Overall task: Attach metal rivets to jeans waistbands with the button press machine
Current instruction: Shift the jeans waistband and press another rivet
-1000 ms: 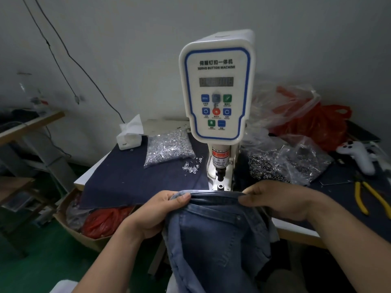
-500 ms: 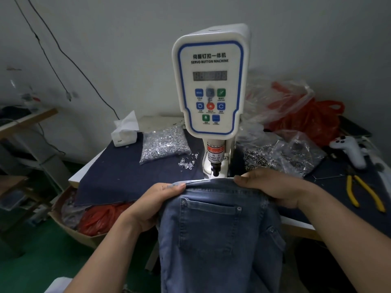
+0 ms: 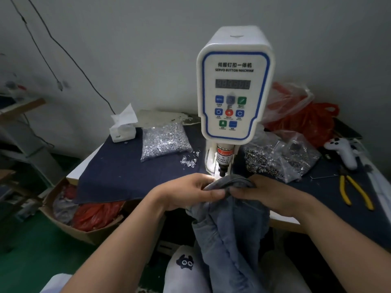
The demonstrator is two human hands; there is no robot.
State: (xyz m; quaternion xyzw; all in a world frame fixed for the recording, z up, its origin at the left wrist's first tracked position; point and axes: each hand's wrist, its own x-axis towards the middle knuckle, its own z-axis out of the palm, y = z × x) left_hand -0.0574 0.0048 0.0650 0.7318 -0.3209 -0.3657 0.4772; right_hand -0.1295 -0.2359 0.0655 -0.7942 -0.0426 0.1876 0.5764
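Observation:
A white servo button machine stands at the table's middle, its black press head pointing down. Blue jeans hang off the table front, their waistband bunched up just under the press head. My left hand pinches the waistband from the left. My right hand grips it from the right, fingers curled over the fold. The two hands nearly touch. A clear bag of silver rivets lies left of the machine, with loose rivets beside it.
Bags of dark metal parts lie right of the machine, red plastic bags behind. Yellow-handled pliers and a white controller sit at the right. A tissue box sits back left. A cardboard box stands on the floor.
My hands have come together, gathering the spread waistband into a bunch and pushing it up under the press head. The camera has tilted down and moved closer.

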